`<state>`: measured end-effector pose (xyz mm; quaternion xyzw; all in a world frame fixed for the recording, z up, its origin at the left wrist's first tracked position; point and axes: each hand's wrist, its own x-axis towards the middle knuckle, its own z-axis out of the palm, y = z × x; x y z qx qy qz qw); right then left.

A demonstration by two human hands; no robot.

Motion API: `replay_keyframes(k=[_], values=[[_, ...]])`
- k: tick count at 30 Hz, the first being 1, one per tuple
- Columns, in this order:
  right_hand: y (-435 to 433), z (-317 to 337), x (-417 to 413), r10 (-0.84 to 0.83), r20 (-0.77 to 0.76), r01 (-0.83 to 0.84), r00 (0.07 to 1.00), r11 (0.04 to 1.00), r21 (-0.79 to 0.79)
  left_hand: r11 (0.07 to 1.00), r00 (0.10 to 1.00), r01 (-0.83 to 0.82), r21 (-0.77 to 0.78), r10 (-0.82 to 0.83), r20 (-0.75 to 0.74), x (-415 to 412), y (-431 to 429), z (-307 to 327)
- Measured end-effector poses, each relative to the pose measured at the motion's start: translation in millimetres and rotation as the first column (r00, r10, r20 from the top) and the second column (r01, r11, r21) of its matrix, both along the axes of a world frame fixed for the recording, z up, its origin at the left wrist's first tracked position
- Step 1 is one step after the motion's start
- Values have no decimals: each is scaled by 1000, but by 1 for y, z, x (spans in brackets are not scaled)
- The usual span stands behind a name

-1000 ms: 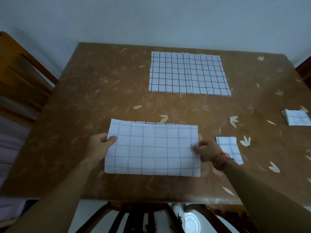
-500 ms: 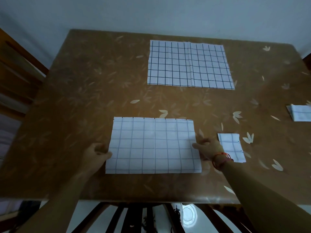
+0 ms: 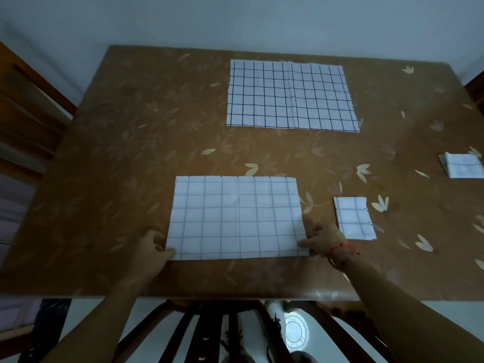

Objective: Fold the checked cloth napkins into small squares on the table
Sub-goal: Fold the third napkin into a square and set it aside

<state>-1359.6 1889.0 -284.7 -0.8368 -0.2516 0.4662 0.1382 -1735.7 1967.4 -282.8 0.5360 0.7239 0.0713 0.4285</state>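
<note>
A white checked napkin point(image 3: 237, 218), folded once into a wide rectangle, lies flat near the table's front edge. My left hand point(image 3: 152, 248) pinches its near left corner, thumb on top of the cloth. My right hand point(image 3: 323, 241), a red thread at the wrist, pinches the near right corner. An unfolded checked napkin point(image 3: 290, 96) lies spread at the back of the table. One small folded square point(image 3: 355, 218) sits just right of my right hand. Another folded square point(image 3: 463, 165) lies at the far right edge.
The brown table point(image 3: 131, 153) has a leaf-patterned cover. A wooden chair point(image 3: 28, 106) stands at the left. Dark chair slats point(image 3: 209, 334) show below the table's front edge, with a white round object point(image 3: 296, 334) on the floor.
Both hands have slid from the middle of the napkin's short sides down to its near corners. The napkin stays flat in place.
</note>
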Motion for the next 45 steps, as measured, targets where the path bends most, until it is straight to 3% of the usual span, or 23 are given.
replay_keyframes(k=[4, 7, 9, 13, 18, 20, 25, 27, 30, 34, 36, 39, 45], values=[[-2, 2, -1, -37, 5, 36, 999, 999, 31, 998, 1000, -9, 61, 9, -5, 3, -5, 2], [-1, 9, -3, -13, 27, 13, 1000, 1000, 20, 959, 987, 109, 260, -73, -145, 3, -8, 1], [0, 10, -4, 6, 48, -8, 999, 999, 33, 875, 939, 296, 382, -195, -282, 8, -13, -2], [0, 10, -9, -7, 56, 5, 998, 999, 45, 661, 797, 603, 446, -507, -327, 33, -36, -14], [0, 8, -12, -16, 66, 13, 998, 999, 48, 417, 538, 841, 344, -705, -462, 63, -69, -31], [0, 8, -13, -10, 96, 6, 995, 999, 44, 392, 494, 869, 303, -723, -483, 68, -75, -36], [-4, 5, -18, 123, 391, -168, 912, 982, 84, 411, 463, 885, 218, -733, -498, 70, -79, -45], [-8, 4, -32, 210, 499, -324, 841, 933, 154, 420, 476, 879, 227, -726, -496, 68, -80, -47], [-17, 0, -64, 365, 645, -623, 672, 749, 225, 437, 496, 867, 239, -710, -500, 66, -80, -50], [-28, -7, -114, 523, 711, -850, 470, 484, 207, 436, 488, 871, 228, -712, -505, 63, -81, -55], [-35, -14, -131, 613, 697, -908, 373, 395, 139, 431, 484, 874, 227, -717, -502, 62, -82, -58], [-43, -24, -143, 680, 672, -938, 294, 341, 65, 410, 473, 880, 238, -717, -512, 61, -81, -63], [-53, -36, -149, 740, 620, -946, 260, 325, 9, 382, 448, 893, 237, -720, -530, 58, -79, -64]])
